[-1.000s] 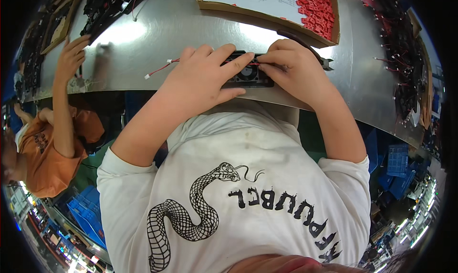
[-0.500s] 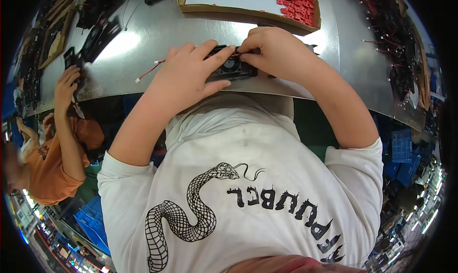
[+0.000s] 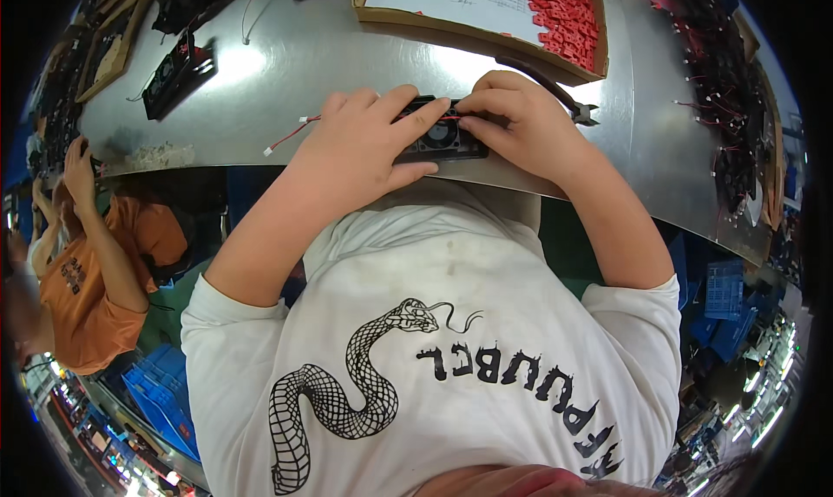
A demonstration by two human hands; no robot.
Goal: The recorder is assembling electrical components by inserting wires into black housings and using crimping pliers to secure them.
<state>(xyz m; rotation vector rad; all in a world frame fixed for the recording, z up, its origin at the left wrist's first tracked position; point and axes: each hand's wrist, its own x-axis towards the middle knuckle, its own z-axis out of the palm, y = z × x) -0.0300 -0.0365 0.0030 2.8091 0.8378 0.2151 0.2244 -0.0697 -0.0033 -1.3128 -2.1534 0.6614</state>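
Observation:
At the table's near edge, a black plastic housing with a small round fan [image 3: 441,136] lies between my hands. My left hand [image 3: 364,145] grips its left part, fingertips over the far side and thumb along the near side. A thin red wire [image 3: 450,117] crosses the top of the housing. My right hand [image 3: 512,119] pinches this wire at the housing's right end, thumb and forefinger closed. Red and black leads with white plugs [image 3: 286,138] stick out to the left from beneath my left hand. Diagonal cutters [image 3: 581,111] lie just beyond my right hand, partly hidden by it.
A cardboard tray [image 3: 468,26] with red plastic pieces [image 3: 564,19] and a paper sheet stands at the back. Black wired parts [image 3: 724,124] pile up on the right. Another black housing [image 3: 178,76] lies left, near a co-worker's hand [image 3: 78,171].
The view has shifted slightly, revealing more of the cutters. At left, the co-worker's hand has moved away from the black housing, which now lies on the table. My hands keep nearly the same hold.

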